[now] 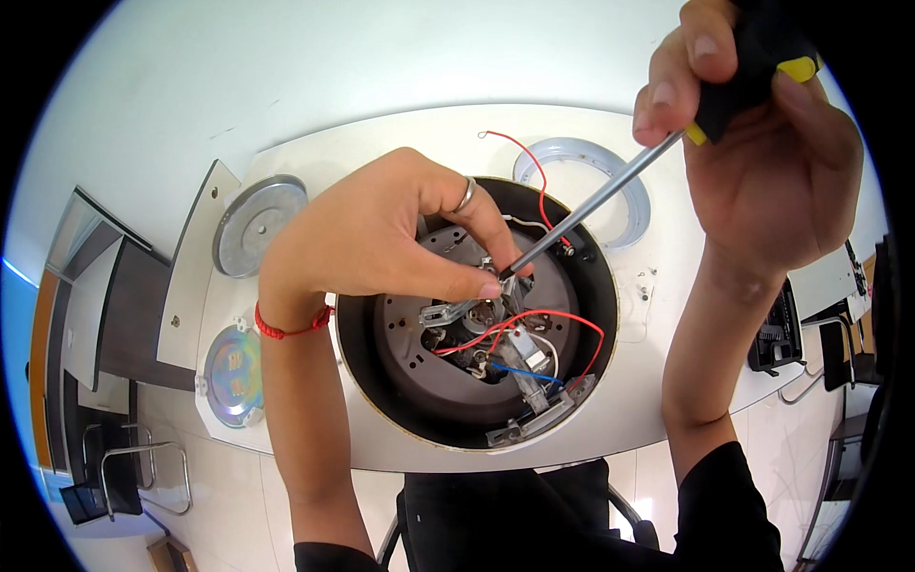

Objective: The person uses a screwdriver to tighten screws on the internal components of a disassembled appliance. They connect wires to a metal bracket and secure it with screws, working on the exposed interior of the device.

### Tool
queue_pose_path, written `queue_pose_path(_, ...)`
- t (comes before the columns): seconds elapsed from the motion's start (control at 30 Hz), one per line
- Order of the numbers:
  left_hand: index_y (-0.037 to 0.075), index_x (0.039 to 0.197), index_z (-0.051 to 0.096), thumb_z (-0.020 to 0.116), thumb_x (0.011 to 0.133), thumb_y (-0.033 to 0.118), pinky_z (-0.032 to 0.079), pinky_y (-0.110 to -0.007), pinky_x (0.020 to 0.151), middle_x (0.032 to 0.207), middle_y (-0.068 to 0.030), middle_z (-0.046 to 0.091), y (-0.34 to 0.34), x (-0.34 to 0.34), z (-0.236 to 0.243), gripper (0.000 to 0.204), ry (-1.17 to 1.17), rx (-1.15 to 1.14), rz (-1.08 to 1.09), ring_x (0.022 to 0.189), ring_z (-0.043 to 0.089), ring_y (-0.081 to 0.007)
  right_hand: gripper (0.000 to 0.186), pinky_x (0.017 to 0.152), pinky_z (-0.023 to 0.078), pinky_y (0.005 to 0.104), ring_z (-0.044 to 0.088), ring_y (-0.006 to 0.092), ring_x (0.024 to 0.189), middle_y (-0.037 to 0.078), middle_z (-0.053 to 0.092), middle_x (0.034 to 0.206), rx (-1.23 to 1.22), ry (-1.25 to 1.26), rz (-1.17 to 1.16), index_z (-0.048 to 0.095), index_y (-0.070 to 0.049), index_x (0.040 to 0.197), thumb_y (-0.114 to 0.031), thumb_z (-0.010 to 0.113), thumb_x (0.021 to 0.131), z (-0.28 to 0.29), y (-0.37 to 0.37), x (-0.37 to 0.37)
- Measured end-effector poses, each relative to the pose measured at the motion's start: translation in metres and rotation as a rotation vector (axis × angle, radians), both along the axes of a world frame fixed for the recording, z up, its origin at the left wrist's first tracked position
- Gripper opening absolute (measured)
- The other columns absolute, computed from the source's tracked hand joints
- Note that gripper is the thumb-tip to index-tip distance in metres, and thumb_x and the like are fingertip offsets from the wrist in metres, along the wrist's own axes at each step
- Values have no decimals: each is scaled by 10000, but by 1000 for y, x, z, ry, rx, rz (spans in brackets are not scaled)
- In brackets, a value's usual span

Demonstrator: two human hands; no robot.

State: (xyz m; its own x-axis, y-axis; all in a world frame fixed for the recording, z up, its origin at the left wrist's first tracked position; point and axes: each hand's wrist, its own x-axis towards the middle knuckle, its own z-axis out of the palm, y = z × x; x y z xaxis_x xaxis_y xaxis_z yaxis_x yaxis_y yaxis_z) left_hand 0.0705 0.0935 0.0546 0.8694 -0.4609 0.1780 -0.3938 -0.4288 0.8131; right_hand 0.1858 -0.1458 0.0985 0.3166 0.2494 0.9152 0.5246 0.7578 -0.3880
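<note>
Head view: a big round tub (360,353) sits on a white table (429,133). Up and to the right of the tub, the right hand (772,186) has its fingers wrapped around the handle of a screwdriver (605,198), and the metal rod slants down to the tub's middle. The left hand (376,229) reaches over the tub from its left, thumb and finger nearly meeting at the rod's tip; I cannot tell what they pinch. Inside the tub is a blue wire (529,373). A red wire (543,178) sticks out past the tub's back. Left of the tub are a lid (253,229) and a shiny disc (229,377). Behind the tub, to the right, lies a hoop (637,195).
</note>
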Motion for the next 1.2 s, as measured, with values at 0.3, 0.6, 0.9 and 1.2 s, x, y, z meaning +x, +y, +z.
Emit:
queue_pose_path(0.3, -18, 944, 744, 865, 841, -5, 563, -356, 1010, 1056, -175, 824, 0, 4, -1, 159, 44, -8, -13, 1068, 793, -252, 482, 548, 687, 410, 778, 296, 645, 256, 751, 910, -12, -19, 9, 495, 210, 1345, -138, 516, 1012, 7, 18, -16)
queue_pose_path(0.6, -11, 949, 771, 866, 851, 22, 567, -362, 1011, 1076, -169, 832, -1, 2, 0, 140, 38, -6, -10, 1038, 787, -220, 479, 549, 687, 408, 777, 294, 645, 256, 751, 911, -13, -33, 20, 497, 209, 1345, -133, 520, 1011, 11, 34, -33)
queue_pose_path(0.9, -5, 970, 778, 845, 835, 15, 575, -359, 994, 1081, -168, 832, -1, 1, 5, 152, 8, 59, -16, 1032, 786, -222, 476, 549, 686, 406, 777, 291, 644, 256, 752, 913, -21, 8, 26, 499, 209, 1346, -129, 524, 1010, -10, 8, -14)
queue_pose_path(1.2, 3, 983, 777, 821, 832, -21, 566, -356, 987, 1124, -192, 818, 1, 0, 0, 159, 73, -24, -16, 1054, 772, -231, 474, 550, 685, 404, 776, 288, 643, 256, 753, 914, -34, 62, 31, 501, 208, 1346, -124, 528, 1010, -25, 7, 16)
